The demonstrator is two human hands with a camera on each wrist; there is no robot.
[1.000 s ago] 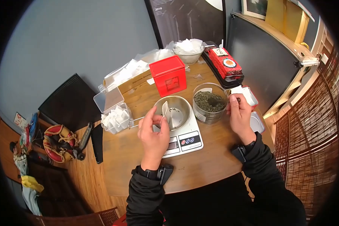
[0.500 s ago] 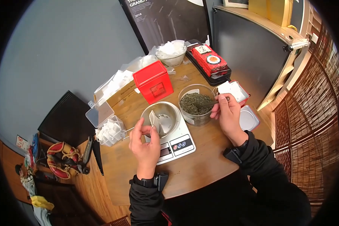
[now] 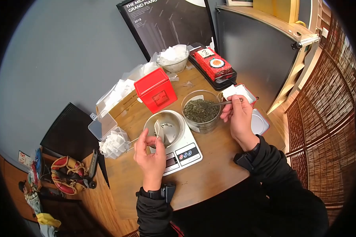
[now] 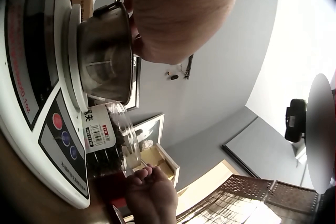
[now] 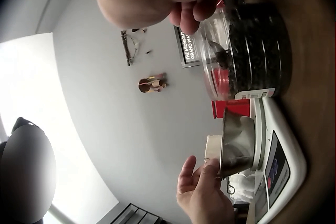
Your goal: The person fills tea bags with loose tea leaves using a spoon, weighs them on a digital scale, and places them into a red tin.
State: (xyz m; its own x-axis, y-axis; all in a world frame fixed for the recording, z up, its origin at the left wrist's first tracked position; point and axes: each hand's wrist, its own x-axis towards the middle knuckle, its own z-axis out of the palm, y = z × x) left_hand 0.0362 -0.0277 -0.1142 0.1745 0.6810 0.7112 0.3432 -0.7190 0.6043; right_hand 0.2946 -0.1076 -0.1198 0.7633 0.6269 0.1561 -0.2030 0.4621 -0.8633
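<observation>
My left hand (image 3: 151, 156) pinches a small white fabric tea bag (image 5: 213, 147) with a drawstring, its mouth open over the rim of a steel pot (image 3: 177, 120). This pot has a thin handle and stands on a white kitchen scale (image 3: 190, 145), with a few leaf bits on its bottom. With fingers and thumb, my right hand (image 3: 242, 124) grips the handle of a dark spoon (image 3: 222, 103). The spoon's bowl dips among dried tea leaves (image 3: 197, 113) in a clear round jar (image 3: 203, 129) beside the scale.
Left of the pot is a clear box of white bags (image 3: 115, 144). Behind stand a red tin (image 3: 156, 93), a carton of white bags (image 3: 126, 103) and a glass bowl (image 3: 174, 65). A red package (image 3: 211, 63) lies on a black tray. An opened tin (image 3: 241, 93) sits at right.
The head view has turned, shifting the table leftward in it. My right hand has moved the spoon leftward through the leaves, showing more handle. The left hand keeps the bag by the pot.
</observation>
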